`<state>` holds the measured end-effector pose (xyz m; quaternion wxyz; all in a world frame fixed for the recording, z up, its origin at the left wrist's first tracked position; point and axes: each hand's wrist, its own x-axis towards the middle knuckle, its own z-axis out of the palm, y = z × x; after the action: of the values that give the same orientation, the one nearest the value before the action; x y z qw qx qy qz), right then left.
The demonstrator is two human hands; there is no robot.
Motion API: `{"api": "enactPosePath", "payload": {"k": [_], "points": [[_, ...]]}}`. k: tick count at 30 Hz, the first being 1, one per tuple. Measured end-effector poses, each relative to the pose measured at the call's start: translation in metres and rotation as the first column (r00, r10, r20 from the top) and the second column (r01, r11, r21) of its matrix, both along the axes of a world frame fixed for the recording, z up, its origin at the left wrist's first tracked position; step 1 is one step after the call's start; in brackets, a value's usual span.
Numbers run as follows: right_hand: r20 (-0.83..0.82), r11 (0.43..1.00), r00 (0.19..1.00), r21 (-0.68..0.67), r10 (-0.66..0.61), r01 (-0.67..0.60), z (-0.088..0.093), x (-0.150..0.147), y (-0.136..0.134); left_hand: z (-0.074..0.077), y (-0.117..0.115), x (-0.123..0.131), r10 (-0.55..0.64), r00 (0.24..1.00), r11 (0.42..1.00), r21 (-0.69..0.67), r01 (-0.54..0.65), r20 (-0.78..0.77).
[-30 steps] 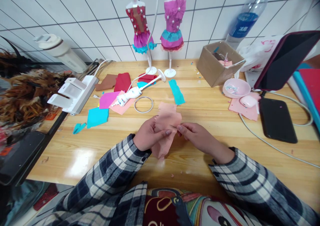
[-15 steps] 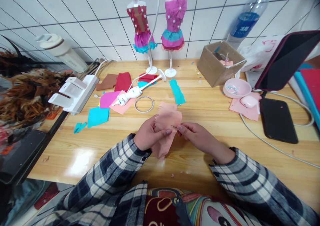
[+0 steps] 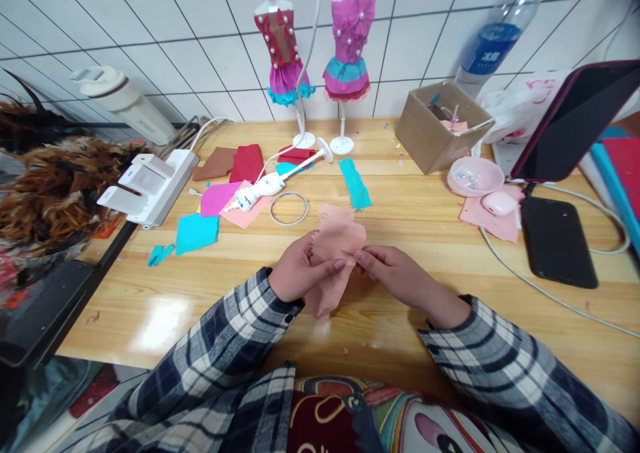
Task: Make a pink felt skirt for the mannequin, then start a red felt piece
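My left hand [image 3: 299, 270] pinches a piece of peach fabric [image 3: 339, 231], with the thumb on top and the other fingers behind it. The cloth has ragged edges and hangs down below the thumb. At its right side my right hand [image 3: 397, 274] is closed, thumb against fingers, on a thin needle [image 3: 346, 253] whose point lies on the fabric. Whether thread runs from the needle I cannot make out. Just beyond the hands lie a metal ring [image 3: 289, 209] and a turquoise strip [image 3: 355, 183].
Two small dress forms [image 3: 349, 46] in cloth outfits stand by the tiled wall; a white one [image 3: 265, 186] lies among coloured fabric pieces [image 3: 197, 233]. Rightward are a cardboard box [image 3: 425, 133], a pink bowl [image 3: 473, 185] and a black phone [image 3: 559, 243]. A power strip [image 3: 167, 189] sits left.
Both hands keep nearly the same place and hold. Less of the needle shows over the fabric now, and the whole view has shifted very slightly.
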<state>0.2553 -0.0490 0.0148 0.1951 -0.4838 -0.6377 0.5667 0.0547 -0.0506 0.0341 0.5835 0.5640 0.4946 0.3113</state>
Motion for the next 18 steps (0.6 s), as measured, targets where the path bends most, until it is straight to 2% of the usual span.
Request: {"api": "enactPosePath", "payload": {"k": [7,18], "points": [[-0.019,1.000,1.000,0.009,0.001,-0.001,-0.0006,0.0003,0.0003,0.0010,0.0005,0.0002,0.005,1.000,1.000,0.003,-0.005,-0.016],[0.053,0.999,0.998,0.040,0.024,-0.026,0.0024,0.0017,0.0012,-0.0040,-0.0009,-0.0006,0.008,1.000,1.000,-0.007,-0.007,0.027]]}}
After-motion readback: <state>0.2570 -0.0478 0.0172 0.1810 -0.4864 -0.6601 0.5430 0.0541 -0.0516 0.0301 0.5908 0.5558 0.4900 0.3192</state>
